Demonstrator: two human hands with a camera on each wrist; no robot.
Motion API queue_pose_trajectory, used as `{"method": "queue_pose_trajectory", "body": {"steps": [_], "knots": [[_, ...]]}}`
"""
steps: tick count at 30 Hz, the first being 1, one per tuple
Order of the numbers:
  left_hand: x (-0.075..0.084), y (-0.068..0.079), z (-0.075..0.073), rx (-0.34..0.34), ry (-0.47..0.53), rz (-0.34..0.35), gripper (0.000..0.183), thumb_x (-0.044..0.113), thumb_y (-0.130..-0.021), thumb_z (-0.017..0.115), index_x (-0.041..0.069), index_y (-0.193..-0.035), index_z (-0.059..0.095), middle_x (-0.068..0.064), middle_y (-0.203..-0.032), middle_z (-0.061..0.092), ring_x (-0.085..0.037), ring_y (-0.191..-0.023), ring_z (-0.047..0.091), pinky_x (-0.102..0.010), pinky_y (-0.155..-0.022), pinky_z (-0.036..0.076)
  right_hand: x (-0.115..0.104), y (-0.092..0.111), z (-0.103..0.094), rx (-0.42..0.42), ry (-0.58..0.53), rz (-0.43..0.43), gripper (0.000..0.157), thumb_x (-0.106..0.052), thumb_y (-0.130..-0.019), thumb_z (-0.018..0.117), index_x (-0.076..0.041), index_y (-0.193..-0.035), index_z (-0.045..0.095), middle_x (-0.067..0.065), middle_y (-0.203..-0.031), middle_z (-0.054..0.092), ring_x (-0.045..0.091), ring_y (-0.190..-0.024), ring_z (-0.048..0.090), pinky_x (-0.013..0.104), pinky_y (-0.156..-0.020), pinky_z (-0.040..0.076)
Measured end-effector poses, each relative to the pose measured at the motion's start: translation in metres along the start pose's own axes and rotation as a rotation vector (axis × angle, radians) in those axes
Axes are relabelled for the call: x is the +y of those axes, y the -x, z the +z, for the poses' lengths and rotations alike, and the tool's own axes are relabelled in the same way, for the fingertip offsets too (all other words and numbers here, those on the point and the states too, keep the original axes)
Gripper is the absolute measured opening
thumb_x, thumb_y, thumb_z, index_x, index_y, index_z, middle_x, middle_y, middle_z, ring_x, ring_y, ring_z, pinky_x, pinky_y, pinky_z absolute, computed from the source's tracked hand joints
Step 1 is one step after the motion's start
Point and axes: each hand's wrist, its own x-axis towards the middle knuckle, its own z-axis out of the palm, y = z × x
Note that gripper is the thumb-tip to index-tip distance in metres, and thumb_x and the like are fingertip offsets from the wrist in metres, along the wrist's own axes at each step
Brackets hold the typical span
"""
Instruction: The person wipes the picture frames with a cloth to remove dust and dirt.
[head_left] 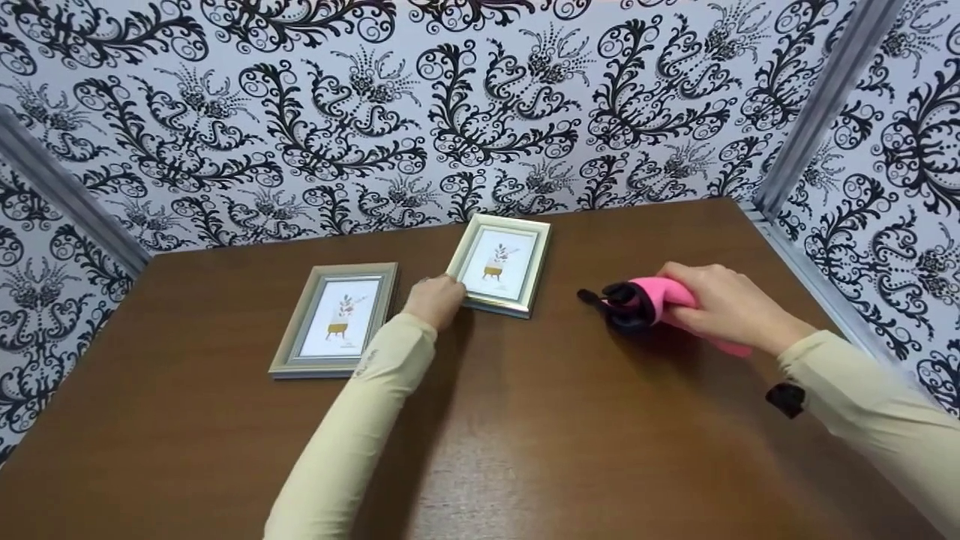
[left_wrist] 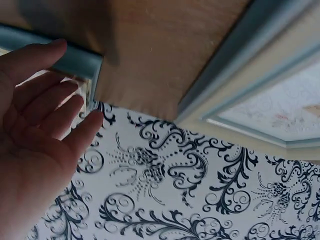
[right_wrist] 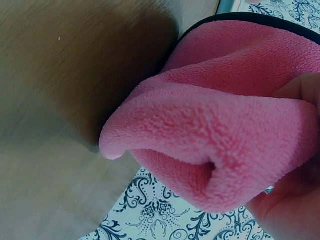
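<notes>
My left hand [head_left: 435, 300] is at the near left corner of a picture frame [head_left: 538, 251], a pale gold-edged one with a potted-plant print. In the left wrist view its fingers [left_wrist: 75, 102] are loosely bent and spread, overlapping the frame's blue-grey edge [left_wrist: 80, 62]. My right hand [head_left: 724, 304] grips a bunched pink fleecy cloth [right_wrist: 215, 125] with black edging, folded over in the right wrist view. Its black parts [head_left: 628, 311] face left, low over the table. A second, similar picture frame [head_left: 294, 330] lies to the left of my left hand.
Both frames lie on a brown wooden table [head_left: 525, 435]. Behind it stands a wall [head_left: 502, 97] with black scroll patterns on white. Grey metal posts [head_left: 817, 105] mark the corners, and a patterned side wall [head_left: 900, 210] rises at the right.
</notes>
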Motion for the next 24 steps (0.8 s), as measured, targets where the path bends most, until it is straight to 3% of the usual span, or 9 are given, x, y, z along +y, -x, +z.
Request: {"method": "queue_pose_trajectory", "body": {"steps": [3, 9, 12, 17, 19, 24], "knots": [[0.001, 0.002, 0.004, 0.038, -0.02, 0.034, 0.007, -0.009, -0.08, 0.063, -0.003, -0.078, 0.066, -0.019, -0.078, 0.066, -0.037, -0.068, 0.066, -0.047, -0.057, 0.055, 0.0, 0.0, 0.002, 0.0, 0.005, -0.015, 0.021, -0.016, -0.081, 0.073, -0.018, -0.098, 0.06, -0.007, -0.07, 0.054, 0.015, -0.063, 0.05, 0.034, -0.055, 0.04], [0.007, 0.008, -0.001, 0.015, -0.1, 0.115, 0.009, -0.007, -0.072, 0.071, 0.0, -0.077, 0.068, -0.015, -0.076, 0.067, -0.033, -0.067, 0.065, -0.045, -0.058, 0.054, 0.003, 0.001, 0.004, 0.011, 0.016, -0.027, 0.022, -0.011, -0.079, 0.071, -0.018, -0.096, 0.059, -0.008, -0.068, 0.051, 0.015, -0.062, 0.048, 0.033, -0.054, 0.038], [0.015, 0.015, -0.001, 0.03, -0.176, 0.168, 0.008, -0.003, -0.076, 0.07, 0.002, -0.082, 0.069, -0.012, -0.08, 0.067, -0.028, -0.076, 0.065, -0.041, -0.063, 0.055, 0.003, 0.002, 0.005, 0.008, 0.018, -0.026, 0.022, -0.011, -0.079, 0.071, -0.018, -0.096, 0.059, -0.008, -0.068, 0.051, 0.015, -0.062, 0.048, 0.033, -0.054, 0.038], [0.03, 0.031, -0.002, 0.028, -0.296, 0.238, 0.02, 0.004, -0.085, 0.065, 0.004, -0.104, 0.069, -0.009, -0.106, 0.065, -0.023, -0.105, 0.06, -0.036, -0.082, 0.052, 0.003, 0.002, 0.007, 0.002, 0.006, -0.024, 0.022, -0.011, -0.08, 0.071, -0.018, -0.098, 0.06, -0.007, -0.069, 0.052, 0.015, -0.062, 0.049, 0.033, -0.054, 0.039], [0.036, 0.036, -0.003, 0.019, -0.304, 0.272, 0.02, 0.005, -0.087, 0.065, 0.005, -0.106, 0.069, -0.008, -0.108, 0.065, -0.022, -0.106, 0.06, -0.035, -0.084, 0.051, 0.002, 0.002, 0.008, 0.002, 0.004, -0.025, 0.022, -0.011, -0.08, 0.071, -0.018, -0.098, 0.06, -0.007, -0.069, 0.053, 0.015, -0.062, 0.049, 0.033, -0.054, 0.039], [0.046, 0.046, -0.007, 0.012, -0.23, 0.382, 0.012, 0.004, -0.086, 0.065, 0.004, -0.097, 0.069, -0.007, -0.095, 0.066, -0.021, -0.09, 0.062, -0.034, -0.077, 0.053, 0.001, 0.003, 0.009, 0.008, 0.002, -0.031, 0.023, -0.01, -0.079, 0.071, -0.018, -0.098, 0.06, -0.007, -0.07, 0.053, 0.014, -0.062, 0.05, 0.033, -0.055, 0.04]]}}
